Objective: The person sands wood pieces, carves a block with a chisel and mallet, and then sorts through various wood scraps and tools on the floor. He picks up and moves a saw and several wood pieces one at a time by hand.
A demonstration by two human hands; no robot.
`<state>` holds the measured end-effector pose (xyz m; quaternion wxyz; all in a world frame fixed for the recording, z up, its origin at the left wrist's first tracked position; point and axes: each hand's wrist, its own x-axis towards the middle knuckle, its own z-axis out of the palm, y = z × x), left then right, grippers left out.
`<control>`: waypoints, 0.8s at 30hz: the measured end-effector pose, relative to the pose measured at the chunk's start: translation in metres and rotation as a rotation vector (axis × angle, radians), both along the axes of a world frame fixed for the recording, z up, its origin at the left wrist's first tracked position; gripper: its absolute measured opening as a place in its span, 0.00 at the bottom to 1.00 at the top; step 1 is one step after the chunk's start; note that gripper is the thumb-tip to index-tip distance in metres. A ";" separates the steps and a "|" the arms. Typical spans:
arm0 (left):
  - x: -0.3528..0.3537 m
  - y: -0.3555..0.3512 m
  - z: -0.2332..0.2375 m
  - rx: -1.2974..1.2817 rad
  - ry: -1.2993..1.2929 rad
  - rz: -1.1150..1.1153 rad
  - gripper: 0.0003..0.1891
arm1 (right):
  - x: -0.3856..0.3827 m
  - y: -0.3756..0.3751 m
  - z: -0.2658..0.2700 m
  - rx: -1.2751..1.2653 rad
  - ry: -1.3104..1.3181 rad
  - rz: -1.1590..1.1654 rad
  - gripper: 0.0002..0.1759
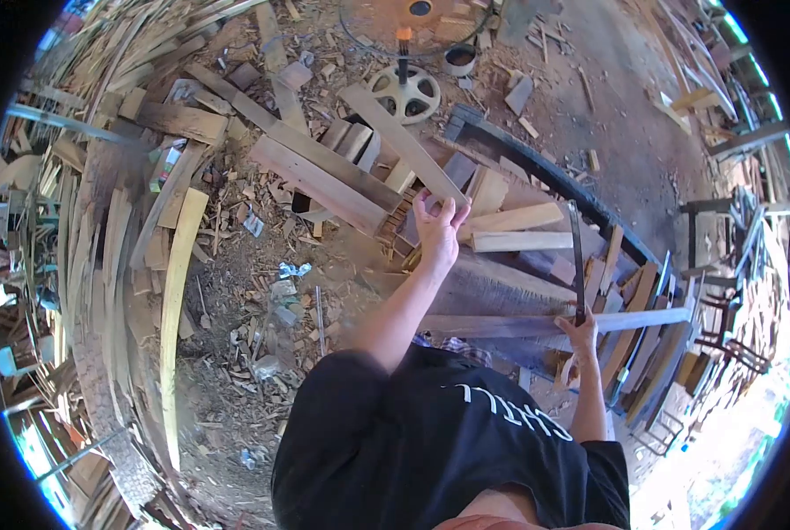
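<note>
My left hand (439, 231) is closed on the near end of a flat wooden plank (399, 141), which slants away toward the upper left. My right hand (580, 334) grips the lower end of a long, narrow dark bar (577, 256) that points away from me; its exact kind I cannot make out. Just beyond that hand, a long grey wooden beam (624, 320) runs across in front of my body. Between the two hands lie short pale wood pieces (523, 240) on a dark wooden surface.
Two long boards (324, 181) lie to the left of the held plank. A spoked wheel (404, 95) stands at the far side, near a round tin (459, 60). A long dark beam (545, 172) borders the right. Wood scraps and litter cover the ground; a yellowish strip (181, 309) leans left.
</note>
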<state>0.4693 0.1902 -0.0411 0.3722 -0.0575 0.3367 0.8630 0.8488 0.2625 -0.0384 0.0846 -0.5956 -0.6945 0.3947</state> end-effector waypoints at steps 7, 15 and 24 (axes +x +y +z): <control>-0.018 0.039 -0.011 -0.077 0.017 0.326 0.32 | -0.004 -0.002 0.001 0.041 0.049 0.019 0.29; -0.034 0.042 -0.002 -0.108 -0.089 0.503 0.30 | -0.004 -0.003 0.001 -0.010 0.081 -0.021 0.27; -0.035 0.045 -0.016 -0.105 -0.445 0.554 0.30 | -0.001 0.001 0.003 -0.067 -0.008 -0.023 0.31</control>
